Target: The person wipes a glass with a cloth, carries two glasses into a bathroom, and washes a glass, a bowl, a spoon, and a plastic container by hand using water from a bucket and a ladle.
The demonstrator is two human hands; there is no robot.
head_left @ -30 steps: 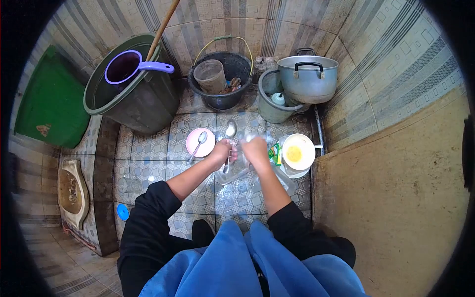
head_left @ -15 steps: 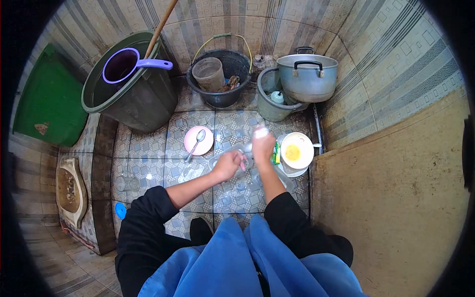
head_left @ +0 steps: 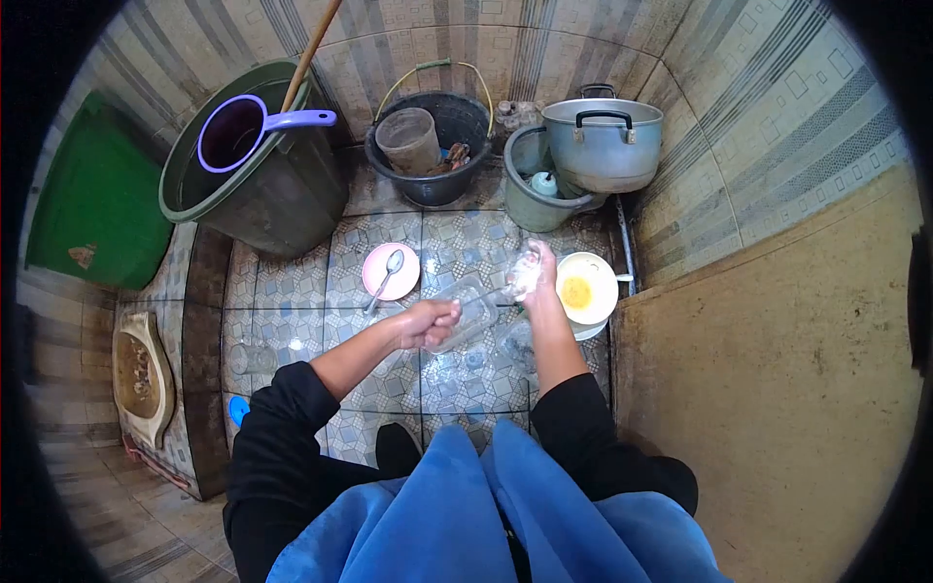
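Just right of the round pink plate (head_left: pixel 404 280), the left hand (head_left: pixel 428 324) curls its fingers around a thin, blurred metal utensil (head_left: pixel 489 294). Farther right of the plate, the right hand (head_left: pixel 540 278) has its fingers closed on a white, foamy clump (head_left: pixel 525 274). A silver metal spoon (head_left: pixel 394 263) lies across the plate; a round white bowl (head_left: pixel 586 268) with yellow residue stands well to its right.
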